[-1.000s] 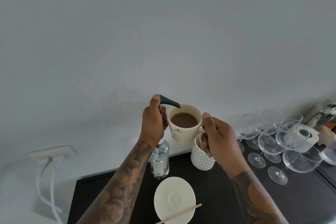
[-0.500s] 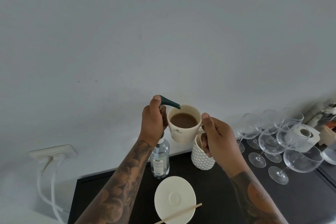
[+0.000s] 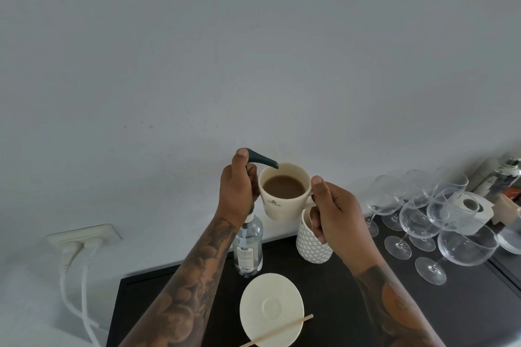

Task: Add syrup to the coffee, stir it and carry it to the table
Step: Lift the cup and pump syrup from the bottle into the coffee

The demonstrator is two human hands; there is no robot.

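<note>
A cream cup (image 3: pixel 282 203) with brown coffee is held in the air by its handle in my right hand (image 3: pixel 335 214). My left hand (image 3: pixel 238 189) grips the dark green pump head (image 3: pixel 262 160) of a clear syrup bottle (image 3: pixel 248 248) that stands on the black counter. My thumb rests on top of the pump. The pump's spout reaches over the cup's left rim. A cream saucer (image 3: pixel 272 310) lies on the counter below, with a wooden stir stick (image 3: pixel 279 331) across its near edge.
A white patterned cup (image 3: pixel 311 242) stands under my right hand. Several empty wine glasses (image 3: pixel 439 228) crowd the right of the black counter (image 3: pixel 338 298). A wall socket with two white plugs (image 3: pixel 81 239) is at the left. A paper roll (image 3: pixel 469 205) lies behind the glasses.
The pump head has dipped a little and risen again under my left thumb. The cup stays held under the spout, almost in the same place.
</note>
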